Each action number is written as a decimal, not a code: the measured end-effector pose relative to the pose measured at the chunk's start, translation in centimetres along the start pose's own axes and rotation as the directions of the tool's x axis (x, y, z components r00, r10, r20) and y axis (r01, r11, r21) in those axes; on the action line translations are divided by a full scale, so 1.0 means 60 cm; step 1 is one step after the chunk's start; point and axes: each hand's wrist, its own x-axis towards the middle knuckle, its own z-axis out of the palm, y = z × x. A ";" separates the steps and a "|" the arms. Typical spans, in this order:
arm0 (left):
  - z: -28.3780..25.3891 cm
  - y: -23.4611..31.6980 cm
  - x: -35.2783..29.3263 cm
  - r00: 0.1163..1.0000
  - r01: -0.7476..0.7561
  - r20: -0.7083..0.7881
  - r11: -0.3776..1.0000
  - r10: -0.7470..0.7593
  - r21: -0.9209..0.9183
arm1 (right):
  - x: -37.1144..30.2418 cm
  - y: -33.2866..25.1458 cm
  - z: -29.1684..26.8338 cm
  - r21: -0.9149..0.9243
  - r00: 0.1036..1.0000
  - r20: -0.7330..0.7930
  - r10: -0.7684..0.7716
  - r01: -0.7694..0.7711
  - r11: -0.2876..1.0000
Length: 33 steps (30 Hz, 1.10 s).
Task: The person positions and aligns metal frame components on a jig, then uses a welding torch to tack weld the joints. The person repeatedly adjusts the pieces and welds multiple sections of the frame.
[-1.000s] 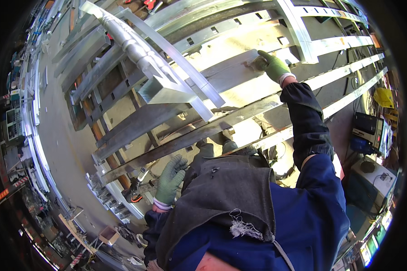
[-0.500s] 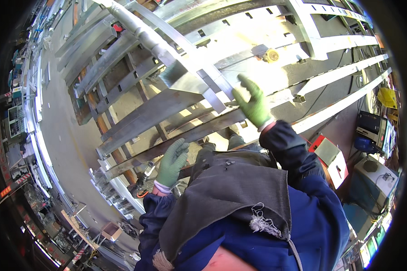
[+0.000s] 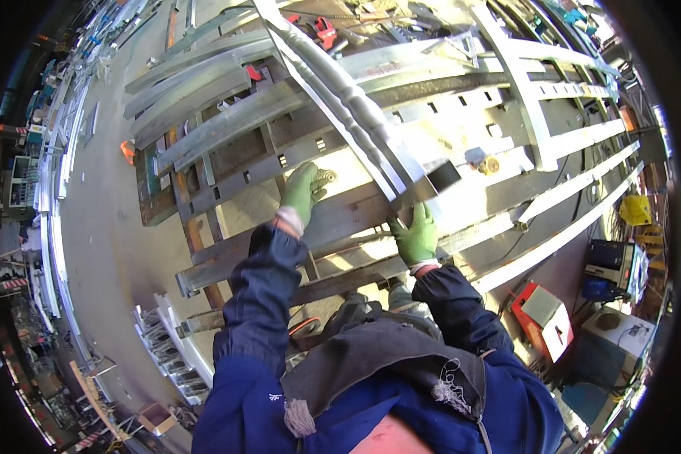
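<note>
A long shiny metal post (image 3: pixel 337 79) with a rounded, bulging middle lies slantwise across the metal frame. Its near end is a square tube with a dark open mouth (image 3: pixel 444 178). My right hand (image 3: pixel 416 240), in a green glove, grips the underside of that end, thumb on the left; some of its fingers are hidden behind the metal. Left of the post, my left hand (image 3: pixel 301 195), also gloved in green, hovers over the frame near a slotted rail (image 3: pixel 261 171). Its fingers are loosely bent and apart, and I see nothing held in them.
Several grey square tubes (image 3: pixel 231 121) lie at the far left. Red-handled clamps (image 3: pixel 325 34) sit beyond the post. A round yellowish piece (image 3: pixel 490 164) rests on the frame. On the right stand a red-and-white box (image 3: pixel 543 319) and machine cabinets (image 3: pixel 617 340). Metal parts (image 3: pixel 170 348) are stacked at lower left.
My left hand has reached forward to the frame. My right hand, open beside the post before, now holds its near end. The post appears shifted, and the whole view has moved.
</note>
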 end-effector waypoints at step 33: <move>0.045 0.062 0.362 0.995 -0.101 0.049 0.957 0.091 0.273 | 0.060 0.023 -0.019 0.197 0.994 -0.013 0.110 -0.105 0.975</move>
